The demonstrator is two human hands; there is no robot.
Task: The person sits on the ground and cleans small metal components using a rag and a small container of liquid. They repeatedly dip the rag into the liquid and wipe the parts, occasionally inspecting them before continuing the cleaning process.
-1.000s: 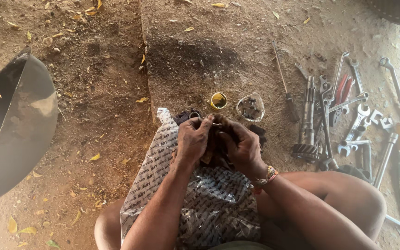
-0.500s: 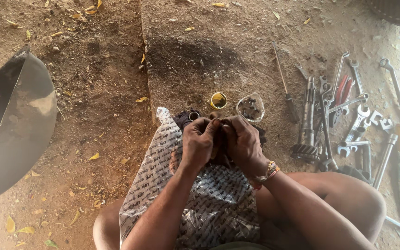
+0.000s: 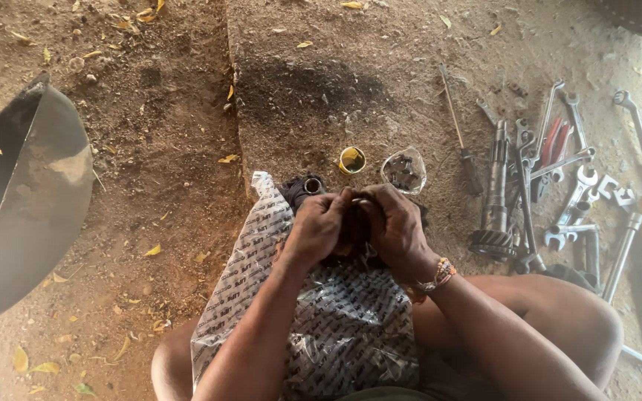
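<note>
Two hands meet over one dark greasy part (image 3: 351,230), which sits on a printed plastic sheet (image 3: 336,327) spread across my lap, near the sheet's far edge. My left hand (image 3: 317,226) has its fingers curled shut around the part's left side; my right hand (image 3: 395,226) has its fingers closed on the right side, thumb pressed on top. The part itself is almost wholly covered by the fingers, so I cannot tell its shape.

Compared with half a second ago, both hands have stayed in the same place on the sheet and keep the same closed grip; the fingertips have drawn slightly closer together over the part. Nothing on the ground has shifted.

Just beyond the hands, a small metal ring (image 3: 312,185) lies on a dark cloth (image 3: 295,191) at the sheet's far edge. Beyond that stand a small yellow tin (image 3: 351,160) and a clear cup holding small dark pieces (image 3: 403,171), side by side on the dirt. To the right lie a long screwdriver (image 3: 458,134), a geared steel shaft (image 3: 495,200) and a loose pile of spanners (image 3: 581,186), some overlapping. A large metal bowl (image 3: 24,200) is cut off by the left edge. My knee (image 3: 559,312) hides the near end of the tool pile.
</note>
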